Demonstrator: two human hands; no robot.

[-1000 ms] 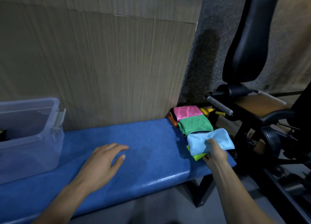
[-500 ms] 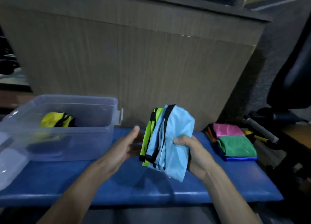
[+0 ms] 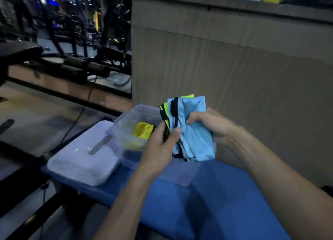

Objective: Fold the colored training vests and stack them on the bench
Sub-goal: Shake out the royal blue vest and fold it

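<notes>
Folded light-blue vest (image 3: 193, 129) and lime vest (image 3: 166, 113) are held upright over the tabletop (image 3: 225, 203), clamped by right hand (image 3: 210, 124) and left hand (image 3: 160, 146) fingers. A yellow vest (image 3: 143, 132) is left in the clear bin (image 3: 129, 120), so work remains.

A folded light-blue vest (image 3: 194, 129) with black trim is held upright above the blue table (image 3: 225, 207), near its far edge. A folded lime-green vest (image 3: 166, 110) is pressed against its left side. A crumpled yellow vest (image 3: 143, 132) lies inside a clear bin (image 3: 124, 129) at the table's far left.
</notes>
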